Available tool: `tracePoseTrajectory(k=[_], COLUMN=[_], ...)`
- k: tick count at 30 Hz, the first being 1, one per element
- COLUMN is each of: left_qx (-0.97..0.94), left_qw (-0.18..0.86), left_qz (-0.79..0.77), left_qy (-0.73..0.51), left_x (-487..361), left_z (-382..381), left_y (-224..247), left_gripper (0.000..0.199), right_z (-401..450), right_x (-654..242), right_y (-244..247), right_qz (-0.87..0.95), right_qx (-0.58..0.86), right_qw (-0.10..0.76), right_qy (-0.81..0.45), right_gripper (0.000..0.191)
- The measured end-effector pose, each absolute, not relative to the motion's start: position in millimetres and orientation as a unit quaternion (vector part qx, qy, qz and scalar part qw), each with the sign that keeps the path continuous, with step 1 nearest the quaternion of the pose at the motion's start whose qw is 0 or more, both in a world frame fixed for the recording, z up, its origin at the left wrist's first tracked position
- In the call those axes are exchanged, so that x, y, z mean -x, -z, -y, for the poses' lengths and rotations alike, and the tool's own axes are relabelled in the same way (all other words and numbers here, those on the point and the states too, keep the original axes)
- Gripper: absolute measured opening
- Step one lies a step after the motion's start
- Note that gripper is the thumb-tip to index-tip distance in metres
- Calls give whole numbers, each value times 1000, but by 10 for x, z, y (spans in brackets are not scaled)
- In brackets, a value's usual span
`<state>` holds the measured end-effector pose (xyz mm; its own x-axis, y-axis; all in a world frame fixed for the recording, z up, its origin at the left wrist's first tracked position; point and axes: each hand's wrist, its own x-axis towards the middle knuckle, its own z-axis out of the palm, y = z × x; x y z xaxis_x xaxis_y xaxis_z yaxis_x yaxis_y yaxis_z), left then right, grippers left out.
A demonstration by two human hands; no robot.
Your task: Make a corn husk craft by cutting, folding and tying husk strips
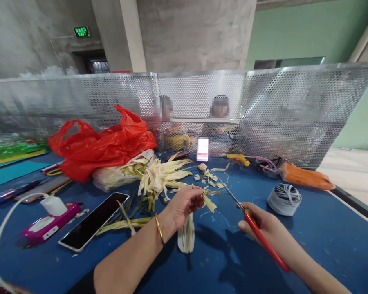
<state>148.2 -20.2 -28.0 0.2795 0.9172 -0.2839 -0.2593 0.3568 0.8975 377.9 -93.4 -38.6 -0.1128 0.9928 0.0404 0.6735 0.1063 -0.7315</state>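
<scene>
My left hand (184,204), with a gold bangle at the wrist, is closed with its fingers curled around a pale strip of corn husk (187,237). The strip's lower end shows below the palm; the fingers hide its upper part. A small yellowish husk scrap (209,203) lies by the fingertips. In my right hand (260,222) are red-handled scissors (268,247), their metal blades pointing up and left toward the husk scraps. Beyond my left hand, a bundle of dried corn husks (159,175) spreads over the blue table (245,265).
A red plastic bag (107,147), a phone (93,222) and a magenta power strip (50,224) with a white charger are on the left. Grey yarn (284,200) and an orange packet (306,176) sit on the right. A perforated metal screen (282,110) stands behind, two people beyond it.
</scene>
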Motion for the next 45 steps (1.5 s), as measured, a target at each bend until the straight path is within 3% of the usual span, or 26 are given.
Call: tracePoseTrajectory(k=[8, 16, 24, 29, 38, 45], left_qx=[-325, -218, -147, -157, -163, -246], left_qw=[729, 758, 776, 777, 773, 739], left_qz=[-413, -389, -365, -351, -359, -391], left_qy=[-438, -476, -493, -498, -497, -490], left_x=[-1526, -1514, -1512, -1512, -1520, -1543], left_z=[221, 228, 193, 195, 236, 268], left_y=[286, 225, 240, 247, 227, 255], left_gripper=[32, 13, 10, 9, 6, 8], right_z=[888, 863, 837, 840, 910, 918], right_x=[-3842, -3874, -3905, -3886, -3827, -3803], right_y=[501, 528, 582, 591, 387, 434], right_qz=[686, 674, 668, 673, 696, 704], right_qx=[601, 640, 654, 642, 658, 638], right_qw=[316, 318, 310, 329, 248, 254], right_qy=[-259, -187, -177, -163, -144, -180], right_gripper=[51, 55, 56, 53, 50, 53])
